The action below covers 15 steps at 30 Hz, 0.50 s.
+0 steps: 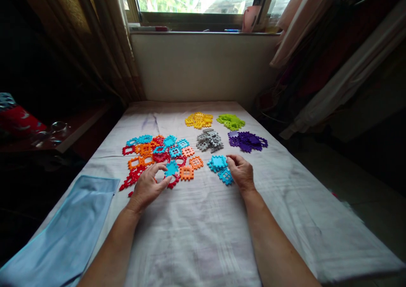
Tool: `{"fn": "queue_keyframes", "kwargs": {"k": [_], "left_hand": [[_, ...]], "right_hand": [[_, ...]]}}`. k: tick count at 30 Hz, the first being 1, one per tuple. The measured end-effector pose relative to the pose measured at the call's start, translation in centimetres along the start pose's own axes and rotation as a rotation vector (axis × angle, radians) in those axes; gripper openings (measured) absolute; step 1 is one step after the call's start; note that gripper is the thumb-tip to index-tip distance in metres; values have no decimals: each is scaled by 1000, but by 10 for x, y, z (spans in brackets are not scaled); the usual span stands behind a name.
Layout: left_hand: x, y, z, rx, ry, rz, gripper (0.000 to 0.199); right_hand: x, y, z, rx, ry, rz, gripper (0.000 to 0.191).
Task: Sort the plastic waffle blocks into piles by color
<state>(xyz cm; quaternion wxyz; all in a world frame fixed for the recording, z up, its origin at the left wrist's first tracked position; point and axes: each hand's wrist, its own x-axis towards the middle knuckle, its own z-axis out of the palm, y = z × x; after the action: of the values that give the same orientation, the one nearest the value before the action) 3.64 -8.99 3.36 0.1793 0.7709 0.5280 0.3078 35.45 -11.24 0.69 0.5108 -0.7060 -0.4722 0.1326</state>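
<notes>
My left hand [148, 186] reaches over the near side of a mixed heap of toothed plastic building tiles. Its thumb and forefinger are spread apart beside a solid blue tile [171, 168], and whether they touch it is unclear. A red tile [172, 181] lies partly under that blue one. My right hand [241, 171] has thumb and forefinger pinched at the right edge of another blue tile [218, 162]. A blue window-pattern tile [225, 176] lies just below it. Orange tiles [187, 172] rest between the two hands.
Behind the hands lie separate piles of yellow [198, 120], green [231, 121], grey [209, 140] and purple tiles [248, 141]. A light blue cloth [69, 219] covers the left edge of the sheet-covered surface [196, 244]. A wall with a window stands at the far end.
</notes>
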Motion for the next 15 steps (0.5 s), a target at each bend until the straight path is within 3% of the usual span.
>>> {"fn": "queue_keyframes", "kwargs": {"k": [8,12,15], "left_hand": [[-9,27,41,-86,4,294,22],[-12,32,52,-83,23,352,24],[-12,31,54,-76,33,360,33]], "right_hand": [[-37,-32,32,318,-539,-56,38],[-41,-36,34,368,-578,-57,35],[-31,-31,22,316,-537,-47,32]]}}
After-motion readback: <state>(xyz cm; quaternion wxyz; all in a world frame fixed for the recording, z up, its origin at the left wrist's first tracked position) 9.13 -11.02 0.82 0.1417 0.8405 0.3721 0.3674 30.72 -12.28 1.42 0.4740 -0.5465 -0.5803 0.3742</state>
